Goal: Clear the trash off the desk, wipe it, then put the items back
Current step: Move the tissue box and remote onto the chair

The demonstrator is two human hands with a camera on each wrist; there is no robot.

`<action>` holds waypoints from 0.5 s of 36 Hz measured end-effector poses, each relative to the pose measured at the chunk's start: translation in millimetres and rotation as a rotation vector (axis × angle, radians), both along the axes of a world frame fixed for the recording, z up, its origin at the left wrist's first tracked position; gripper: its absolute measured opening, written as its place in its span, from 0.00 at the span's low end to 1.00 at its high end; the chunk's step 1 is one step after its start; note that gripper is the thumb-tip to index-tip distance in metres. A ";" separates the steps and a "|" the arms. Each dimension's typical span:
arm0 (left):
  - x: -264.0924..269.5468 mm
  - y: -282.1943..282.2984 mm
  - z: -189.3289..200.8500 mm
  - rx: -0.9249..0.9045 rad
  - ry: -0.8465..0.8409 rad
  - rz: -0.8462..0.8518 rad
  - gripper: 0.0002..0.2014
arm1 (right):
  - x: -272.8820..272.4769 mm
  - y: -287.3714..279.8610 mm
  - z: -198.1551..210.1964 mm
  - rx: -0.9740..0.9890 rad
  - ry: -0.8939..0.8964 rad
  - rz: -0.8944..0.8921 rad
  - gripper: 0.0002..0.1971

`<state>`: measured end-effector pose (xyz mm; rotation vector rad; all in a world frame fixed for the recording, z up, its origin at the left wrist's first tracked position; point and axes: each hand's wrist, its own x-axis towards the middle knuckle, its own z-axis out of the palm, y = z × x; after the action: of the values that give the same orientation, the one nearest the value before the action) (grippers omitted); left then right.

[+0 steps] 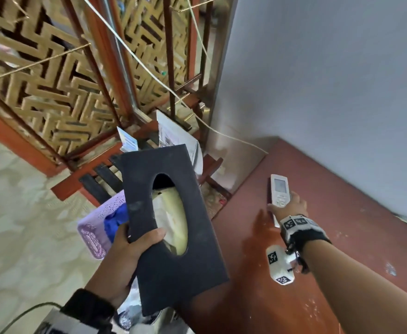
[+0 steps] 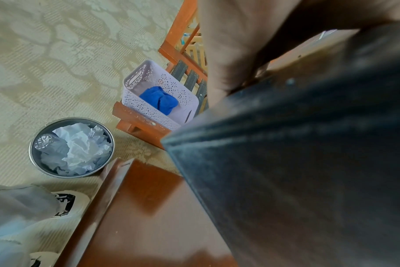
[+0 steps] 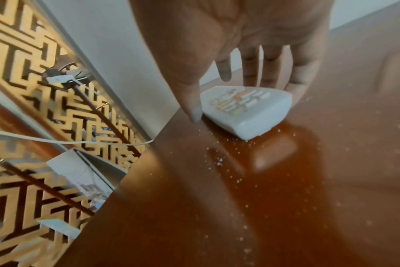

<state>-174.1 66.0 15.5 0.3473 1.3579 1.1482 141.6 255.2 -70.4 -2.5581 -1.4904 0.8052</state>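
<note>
My left hand [image 1: 140,239] grips a black tissue box [image 1: 185,273] by its long edge, thumb hooked into the oval opening where pale tissue shows. The box hangs tilted above the desk's left edge and fills the left wrist view [image 2: 308,162]. A white remote [image 1: 279,189] lies flat on the reddish-brown desk [image 1: 342,237] near the wall. My right hand [image 1: 291,206] rests over its near end with straight, spread fingers [image 3: 251,72]. The thumb touches the left side of the remote [image 3: 247,110]. White crumbs speckle the desk [image 3: 240,207].
A metal bin [image 2: 32,144] full of crumpled paper stands on the floor left of the desk. A lilac basket [image 2: 149,75] holding a blue cloth [image 2: 159,98] sits on a wooden chair. A lattice screen [image 1: 53,92], a loose cable and papers stand behind.
</note>
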 end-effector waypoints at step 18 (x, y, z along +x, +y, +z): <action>18.0 -13.8 11.3 0.031 -0.002 -0.005 0.42 | 15.7 -58.8 35.2 -0.063 0.177 0.079 0.32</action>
<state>-156.1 52.2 26.8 0.3715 1.3375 1.1664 157.3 196.4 -35.2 -2.4093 -1.5424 1.0746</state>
